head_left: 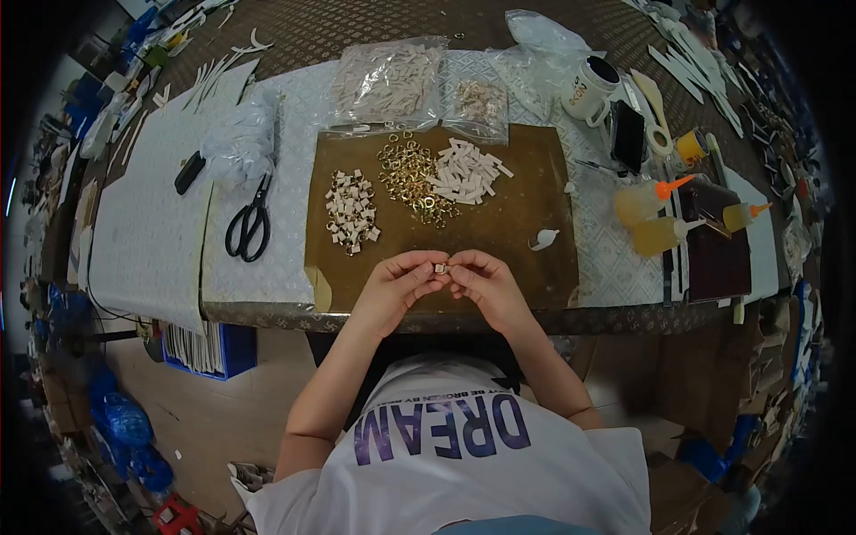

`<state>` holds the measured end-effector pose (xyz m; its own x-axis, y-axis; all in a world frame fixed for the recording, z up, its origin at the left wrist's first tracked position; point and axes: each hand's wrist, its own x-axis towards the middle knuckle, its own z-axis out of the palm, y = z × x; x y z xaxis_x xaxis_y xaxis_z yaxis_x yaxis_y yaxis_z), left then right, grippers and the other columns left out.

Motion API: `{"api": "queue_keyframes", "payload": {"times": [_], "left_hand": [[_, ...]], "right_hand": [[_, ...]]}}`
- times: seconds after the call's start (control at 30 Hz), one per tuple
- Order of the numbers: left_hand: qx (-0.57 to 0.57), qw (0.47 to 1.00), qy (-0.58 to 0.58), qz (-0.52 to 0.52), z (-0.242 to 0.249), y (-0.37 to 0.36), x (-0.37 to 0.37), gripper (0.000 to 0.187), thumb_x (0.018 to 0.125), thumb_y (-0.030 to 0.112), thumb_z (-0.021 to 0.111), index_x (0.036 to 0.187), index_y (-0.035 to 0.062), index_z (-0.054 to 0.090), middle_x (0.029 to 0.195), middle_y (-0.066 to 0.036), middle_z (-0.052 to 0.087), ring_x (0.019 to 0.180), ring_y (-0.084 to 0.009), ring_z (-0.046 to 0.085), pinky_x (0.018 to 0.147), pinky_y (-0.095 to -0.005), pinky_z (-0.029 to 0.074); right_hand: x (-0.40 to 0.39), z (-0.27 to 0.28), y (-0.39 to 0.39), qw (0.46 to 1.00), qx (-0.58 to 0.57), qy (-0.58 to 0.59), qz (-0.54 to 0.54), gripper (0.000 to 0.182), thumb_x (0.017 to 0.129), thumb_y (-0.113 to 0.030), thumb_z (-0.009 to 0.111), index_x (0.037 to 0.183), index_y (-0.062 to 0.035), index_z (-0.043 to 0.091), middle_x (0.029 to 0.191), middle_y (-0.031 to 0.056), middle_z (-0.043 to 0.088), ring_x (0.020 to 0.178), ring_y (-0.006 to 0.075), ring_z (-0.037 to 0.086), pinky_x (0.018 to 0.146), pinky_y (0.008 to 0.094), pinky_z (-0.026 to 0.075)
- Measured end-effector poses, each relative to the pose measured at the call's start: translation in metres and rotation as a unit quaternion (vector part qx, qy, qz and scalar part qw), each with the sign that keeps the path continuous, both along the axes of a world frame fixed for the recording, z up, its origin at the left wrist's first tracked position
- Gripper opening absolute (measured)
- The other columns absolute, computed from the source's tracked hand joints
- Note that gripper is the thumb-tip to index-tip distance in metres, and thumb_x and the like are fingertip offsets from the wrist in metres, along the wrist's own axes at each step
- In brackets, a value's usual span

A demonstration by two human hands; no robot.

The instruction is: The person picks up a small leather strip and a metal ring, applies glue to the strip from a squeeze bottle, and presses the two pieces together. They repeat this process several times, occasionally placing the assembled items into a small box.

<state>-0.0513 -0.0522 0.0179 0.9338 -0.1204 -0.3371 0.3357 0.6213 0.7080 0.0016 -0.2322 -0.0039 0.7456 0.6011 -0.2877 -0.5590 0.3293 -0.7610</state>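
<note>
Near the front edge of a brown mat [526,209], my left hand [401,281] and my right hand [481,281] meet, fingertips pinched on a small pale piece with metal [440,268] between them. Its exact shape is too small to tell. Beyond my hands lie a pile of gold-coloured metal rings [410,174] and a pile of white strips [468,171]. A pile of small pale pieces with metal [350,210] sits on the mat's left part. To the right is a small white object [543,239].
Clear bags [388,80] lie behind the mat. Black scissors [249,227] and a black-handled tool [189,172] are at the left. On the right are a white mug [588,92], a phone [628,135], glue bottles [655,235] and a dark red notebook [720,259].
</note>
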Motion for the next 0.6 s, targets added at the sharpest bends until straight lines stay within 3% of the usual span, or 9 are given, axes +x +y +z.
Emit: {"api": "queue_keyframes", "payload": {"times": [0.13, 0.27, 0.43, 0.53, 0.6], "left_hand": [[0.01, 1.0, -0.012, -0.008, 0.001, -0.001, -0.003, 0.022, 0.091, 0.005, 0.056, 0.112, -0.0024, 0.06, 0.098, -0.009, 0.066, 0.086, -0.0138, 0.064, 0.08, -0.0244, 0.052], [0.077, 0.996, -0.042, -0.012, -0.006, -0.001, -0.006, 0.019, 0.087, 0.004, 0.062, 0.106, -0.0019, 0.062, 0.095, -0.008, 0.066, 0.083, -0.0122, 0.063, 0.077, -0.0237, 0.052], [0.3, 0.95, -0.083, 0.003, 0.001, -0.008, -0.007, 0.015, 0.085, 0.005, 0.065, 0.099, -0.0009, 0.064, 0.085, -0.004, 0.066, 0.077, -0.0085, 0.061, 0.071, -0.0213, 0.049], [0.36, 0.927, -0.104, 0.011, -0.004, -0.015, -0.008, 0.015, 0.085, 0.005, 0.064, 0.098, -0.0009, 0.065, 0.087, -0.003, 0.067, 0.078, -0.0081, 0.062, 0.07, -0.0211, 0.05], [0.291, 0.953, -0.089, 0.005, -0.006, -0.015, -0.007, 0.015, 0.086, 0.004, 0.063, 0.099, -0.0013, 0.065, 0.089, -0.004, 0.067, 0.08, -0.0092, 0.062, 0.071, -0.0217, 0.051]], "right_hand": [[-0.001, 0.002, 0.0, 1.0, 0.005, -0.015, 0.012, 0.013, 0.088, -0.01, 0.063, 0.099, -0.0028, 0.059, 0.086, 0.0031, 0.063, 0.078, 0.0101, 0.059, 0.069, 0.0234, 0.049], [-0.003, 0.011, -0.002, 0.993, -0.043, -0.105, 0.018, 0.012, 0.088, -0.008, 0.063, 0.097, -0.0011, 0.059, 0.086, 0.0035, 0.062, 0.076, 0.0091, 0.058, 0.07, 0.0223, 0.048], [-0.009, 0.019, -0.009, 0.964, -0.158, -0.21, 0.027, 0.012, 0.085, -0.004, 0.064, 0.096, 0.0003, 0.06, 0.085, 0.003, 0.063, 0.076, 0.0084, 0.06, 0.071, 0.0213, 0.049], [-0.009, 0.017, -0.011, 0.96, -0.188, -0.204, 0.023, 0.012, 0.085, -0.005, 0.066, 0.094, 0.0008, 0.06, 0.082, 0.0026, 0.064, 0.075, 0.0076, 0.06, 0.069, 0.0207, 0.049], [-0.008, 0.015, -0.012, 0.965, -0.182, -0.19, 0.019, 0.011, 0.085, -0.005, 0.065, 0.092, 0.0007, 0.06, 0.083, 0.0027, 0.063, 0.074, 0.0073, 0.06, 0.069, 0.0207, 0.049]]}}
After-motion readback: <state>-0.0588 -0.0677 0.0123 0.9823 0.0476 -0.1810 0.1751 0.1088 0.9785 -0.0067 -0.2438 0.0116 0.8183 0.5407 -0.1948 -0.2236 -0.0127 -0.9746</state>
